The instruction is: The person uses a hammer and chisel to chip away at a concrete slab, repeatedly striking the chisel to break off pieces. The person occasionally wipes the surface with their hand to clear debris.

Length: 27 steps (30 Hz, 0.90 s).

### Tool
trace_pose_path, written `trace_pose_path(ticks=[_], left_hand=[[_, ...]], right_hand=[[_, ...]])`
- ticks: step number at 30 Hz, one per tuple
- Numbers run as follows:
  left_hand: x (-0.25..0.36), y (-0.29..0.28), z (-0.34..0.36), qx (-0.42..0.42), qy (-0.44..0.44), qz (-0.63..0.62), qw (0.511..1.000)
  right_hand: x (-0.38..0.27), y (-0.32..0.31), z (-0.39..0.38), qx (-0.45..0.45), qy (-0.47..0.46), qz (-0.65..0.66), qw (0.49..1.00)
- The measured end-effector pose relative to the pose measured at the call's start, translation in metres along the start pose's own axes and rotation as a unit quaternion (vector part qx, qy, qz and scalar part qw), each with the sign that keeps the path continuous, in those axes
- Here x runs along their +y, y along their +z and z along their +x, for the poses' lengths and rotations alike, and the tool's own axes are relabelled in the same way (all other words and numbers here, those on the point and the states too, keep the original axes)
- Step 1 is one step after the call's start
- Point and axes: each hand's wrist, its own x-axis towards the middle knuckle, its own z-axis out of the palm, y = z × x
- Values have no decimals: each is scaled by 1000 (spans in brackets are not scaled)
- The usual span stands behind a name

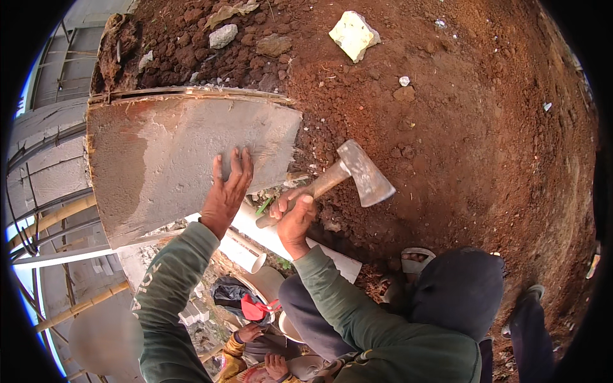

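Note:
My right hand [295, 223] is closed around the wooden handle of a hatchet [365, 175], whose worn metal head points away to the right over red soil. My left hand [230, 191] rests on a grey, cement-smeared board [182, 150], palm down and fingers stretched out. Brown staining covers the board's left part, and its far edge and right corner are splintered. The hatchet blade is apart from the board. Both forearms are in green sleeves.
Red soil [447, 159] spreads to the right, with a pale yellowish rock [354, 36] on it. White pipes [246, 252] lie below the board. Bamboo poles [83, 306] stand at left. Another person in yellow sleeves [233, 357] sits below, near a red-and-black bundle [252, 306].

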Motion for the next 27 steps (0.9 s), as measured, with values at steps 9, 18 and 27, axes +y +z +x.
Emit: trace_pose_path(ticks=[9,18,27], left_hand=[[-2,0,0,3,3,-24,1000],[-5,-2,4,-1,7,-23,1000],[0,-15,-11,0,-33,-33,999]], right_hand=[[3,-8,4,-7,116,-153,981],[4,-15,11,9,223,-209,952],[-34,-6,-1,-18,377,-360,853]])
